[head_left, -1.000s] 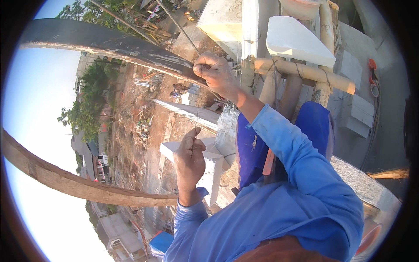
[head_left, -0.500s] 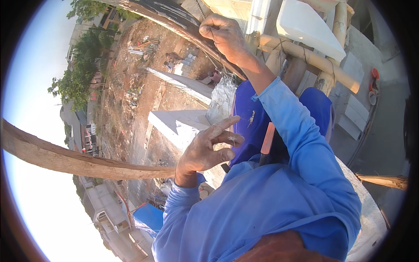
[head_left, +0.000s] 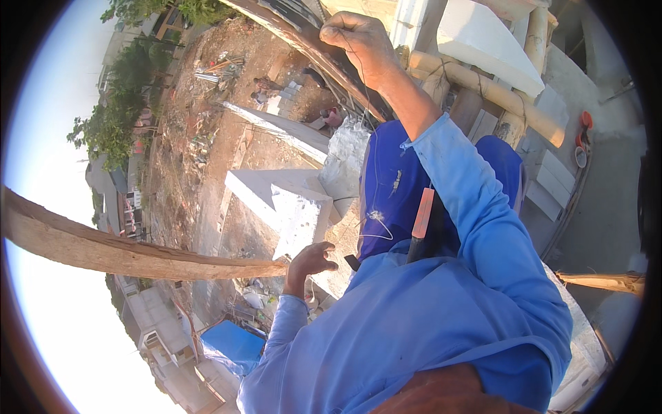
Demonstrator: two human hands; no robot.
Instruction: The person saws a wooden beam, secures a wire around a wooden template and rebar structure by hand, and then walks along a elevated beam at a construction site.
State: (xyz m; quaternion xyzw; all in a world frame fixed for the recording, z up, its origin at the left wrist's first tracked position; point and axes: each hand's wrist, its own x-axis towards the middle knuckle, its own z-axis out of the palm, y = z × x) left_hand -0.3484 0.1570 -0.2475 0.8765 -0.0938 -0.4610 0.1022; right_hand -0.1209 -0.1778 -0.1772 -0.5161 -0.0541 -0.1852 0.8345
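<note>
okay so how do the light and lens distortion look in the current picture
Head view: the sky at left is blown out to white; head view: the lower wooden beam looks bowed, likely by the fisheye; head view: the left hand looks darker than the right hand.

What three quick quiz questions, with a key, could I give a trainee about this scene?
1. Which hand pinches the thin strand?
2. True or false: the orange-and-black handle is in neither hand.
3. Which of these is nearest the left hand?
A) the trees
B) the wooden beam
C) the blue sheet

Key:
1. The right hand.
2. True; it shows at the person's lap.
3. B; the beam's end shows right beside the left wrist.
</note>
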